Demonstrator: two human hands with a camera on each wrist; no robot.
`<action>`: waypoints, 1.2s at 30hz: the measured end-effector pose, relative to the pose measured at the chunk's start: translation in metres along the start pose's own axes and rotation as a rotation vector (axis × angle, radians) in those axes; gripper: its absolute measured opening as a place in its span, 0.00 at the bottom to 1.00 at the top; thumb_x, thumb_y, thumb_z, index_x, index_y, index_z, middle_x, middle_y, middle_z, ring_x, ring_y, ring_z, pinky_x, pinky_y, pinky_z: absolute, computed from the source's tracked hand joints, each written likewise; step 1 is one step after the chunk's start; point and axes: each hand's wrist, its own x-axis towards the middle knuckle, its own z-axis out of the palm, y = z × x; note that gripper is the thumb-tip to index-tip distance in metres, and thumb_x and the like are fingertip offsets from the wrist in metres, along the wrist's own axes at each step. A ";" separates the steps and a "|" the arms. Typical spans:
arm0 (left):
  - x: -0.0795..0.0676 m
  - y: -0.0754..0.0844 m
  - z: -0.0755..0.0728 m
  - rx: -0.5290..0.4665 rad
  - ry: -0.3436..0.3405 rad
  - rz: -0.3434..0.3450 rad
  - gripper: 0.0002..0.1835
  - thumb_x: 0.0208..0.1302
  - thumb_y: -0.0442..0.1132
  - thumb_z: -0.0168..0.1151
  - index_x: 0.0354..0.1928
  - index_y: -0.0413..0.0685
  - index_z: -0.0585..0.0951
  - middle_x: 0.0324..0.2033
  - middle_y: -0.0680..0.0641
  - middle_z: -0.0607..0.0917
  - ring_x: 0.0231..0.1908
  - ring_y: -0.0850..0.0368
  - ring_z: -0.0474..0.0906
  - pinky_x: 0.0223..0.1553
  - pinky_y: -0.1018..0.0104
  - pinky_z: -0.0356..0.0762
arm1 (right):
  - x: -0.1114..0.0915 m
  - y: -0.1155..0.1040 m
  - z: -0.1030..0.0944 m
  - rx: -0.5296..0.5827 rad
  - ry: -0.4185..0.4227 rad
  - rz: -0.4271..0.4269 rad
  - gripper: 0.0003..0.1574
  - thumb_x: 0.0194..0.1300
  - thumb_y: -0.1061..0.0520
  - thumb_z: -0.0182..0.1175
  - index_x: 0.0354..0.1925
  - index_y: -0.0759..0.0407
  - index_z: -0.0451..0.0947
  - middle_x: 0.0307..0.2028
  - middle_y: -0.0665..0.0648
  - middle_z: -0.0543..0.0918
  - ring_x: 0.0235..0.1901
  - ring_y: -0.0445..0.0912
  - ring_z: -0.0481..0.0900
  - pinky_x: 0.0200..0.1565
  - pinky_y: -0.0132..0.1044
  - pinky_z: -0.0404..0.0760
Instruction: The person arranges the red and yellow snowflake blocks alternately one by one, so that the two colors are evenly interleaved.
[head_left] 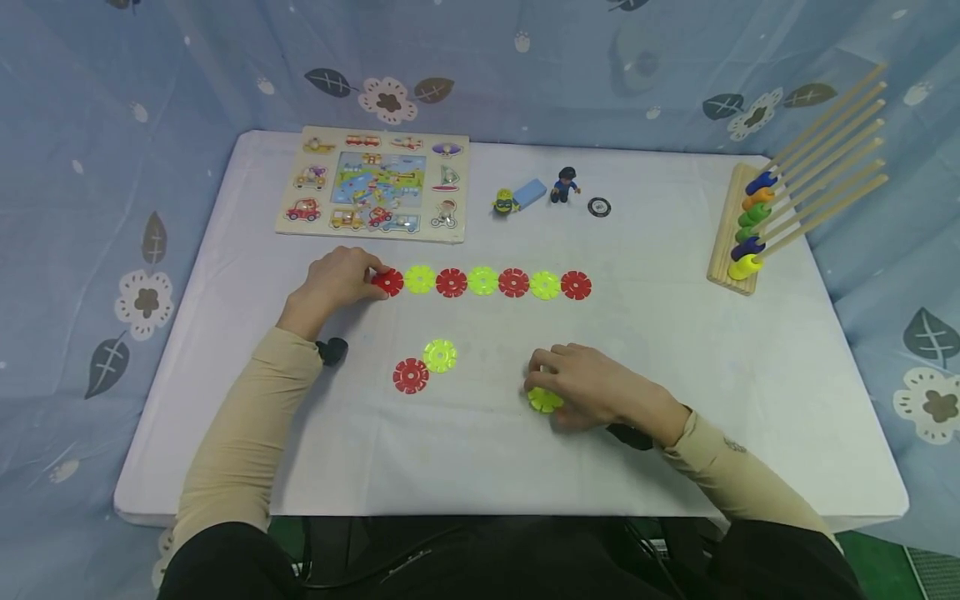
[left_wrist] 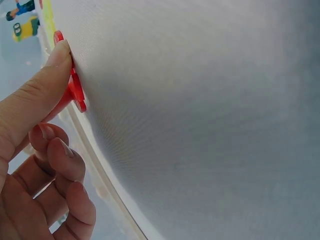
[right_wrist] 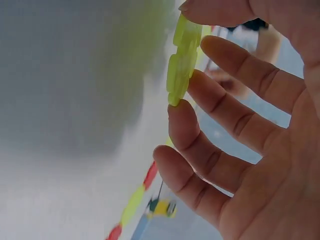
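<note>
Red and yellow-green notched plastic discs form an alternating row across the white table. At its left end, my left hand [head_left: 335,282] pinches a red interlocking disc [left_wrist: 77,90] between thumb and finger, low at the tabletop. The remaining left fingers curl loosely, as the left wrist view shows. Nearer the front edge, my right hand [head_left: 588,385] holds a yellow-green interlocking disc [right_wrist: 184,60] edgewise, with the thumb on one edge and fingertips on the other. Between the hands lie another red disc [head_left: 410,376] and a yellow-green disc [head_left: 440,356], side by side and seemingly touching.
Behind the row lies a wooden picture puzzle board [head_left: 300,158]. Right of it are a yellow figure [head_left: 504,201], a blue block [head_left: 530,193], a dark-clothed figure [head_left: 564,185] and a small wheel [head_left: 599,207]. A wooden peg stand [head_left: 723,237] with upright rods and coloured beads stands at right.
</note>
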 end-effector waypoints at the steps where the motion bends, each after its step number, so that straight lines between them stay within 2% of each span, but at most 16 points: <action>1: 0.000 0.000 0.000 0.001 -0.001 0.000 0.26 0.56 0.44 0.71 0.58 0.46 0.80 0.38 0.42 0.81 0.37 0.49 0.71 0.36 0.59 0.68 | -0.001 0.004 -0.001 0.005 0.008 0.014 0.29 0.45 0.49 0.75 0.47 0.48 0.78 0.46 0.52 0.78 0.40 0.47 0.77 0.47 0.43 0.80; 7: 0.000 -0.001 0.000 0.005 0.003 0.002 0.26 0.56 0.44 0.70 0.57 0.46 0.80 0.37 0.42 0.80 0.37 0.49 0.71 0.35 0.59 0.68 | -0.007 0.027 -0.008 0.034 0.013 0.134 0.29 0.44 0.52 0.75 0.47 0.49 0.79 0.47 0.53 0.79 0.43 0.49 0.79 0.49 0.47 0.79; 15: 0.001 -0.002 0.001 -0.006 -0.002 0.002 0.26 0.56 0.44 0.70 0.58 0.47 0.80 0.38 0.42 0.81 0.37 0.49 0.71 0.36 0.59 0.68 | -0.016 0.060 -0.017 0.072 -0.007 0.338 0.29 0.46 0.53 0.73 0.50 0.51 0.80 0.50 0.56 0.79 0.49 0.53 0.78 0.53 0.51 0.77; 21: 0.001 -0.001 0.000 -0.001 0.003 0.001 0.26 0.56 0.44 0.70 0.58 0.47 0.80 0.38 0.42 0.81 0.37 0.49 0.71 0.36 0.59 0.68 | -0.021 0.083 -0.025 0.092 0.007 0.461 0.31 0.46 0.54 0.73 0.51 0.53 0.79 0.52 0.58 0.78 0.47 0.55 0.79 0.51 0.53 0.78; 29: 0.000 -0.002 0.001 -0.003 0.007 0.004 0.26 0.56 0.44 0.71 0.58 0.47 0.80 0.37 0.42 0.81 0.37 0.49 0.71 0.35 0.59 0.67 | -0.021 0.110 -0.030 0.139 0.005 0.575 0.31 0.48 0.54 0.71 0.53 0.55 0.78 0.54 0.59 0.76 0.46 0.54 0.78 0.51 0.54 0.78; 36: 0.001 -0.001 0.002 -0.002 0.013 -0.001 0.26 0.55 0.44 0.71 0.57 0.47 0.81 0.36 0.43 0.80 0.36 0.49 0.71 0.35 0.60 0.67 | -0.015 0.133 -0.031 0.158 -0.009 0.649 0.31 0.51 0.55 0.68 0.55 0.55 0.77 0.55 0.61 0.74 0.49 0.57 0.76 0.53 0.58 0.75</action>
